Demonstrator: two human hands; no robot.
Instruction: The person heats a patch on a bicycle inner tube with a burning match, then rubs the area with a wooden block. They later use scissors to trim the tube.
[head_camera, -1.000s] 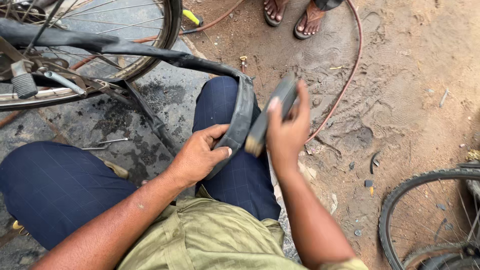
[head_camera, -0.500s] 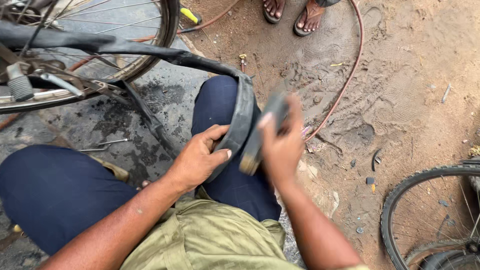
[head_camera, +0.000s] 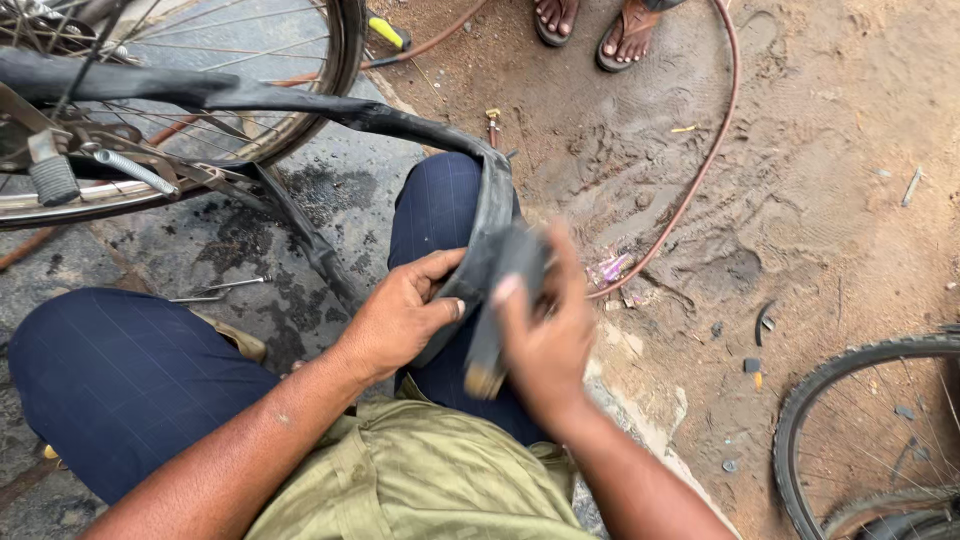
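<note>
Draping over the person's right knee, the black inner tube (head_camera: 300, 100) runs from beside the bicycle wheel (head_camera: 200, 130) at upper left down to the lap. The left hand (head_camera: 400, 315) pinches the tube against the knee, thumb on the near face and fingers curled behind it, so this hand is closed on the rubber. The right hand (head_camera: 545, 335) is wrapped around a dark, narrow rasp-like tool (head_camera: 500, 300) with a brownish lower end; motion blur hides how tightly the fingers sit, but they are clearly closed about it.

Handling judgement: the tube appears light, limp and easily folded, with a grippy rather than slippery surface; it sags where unsupported. Take hold close to the worked spot, flattening it over a firm backing such as the knee. The tool appears stiff and is best held along its length.

Compared with half a second ago, the right hand sits lower and nearer the body, with the tool drawn down across the tube. The left hand's pinch is unchanged. A reddish hose (head_camera: 720, 130) and another person's sandalled feet (head_camera: 595, 25) remain on the dirt.
</note>
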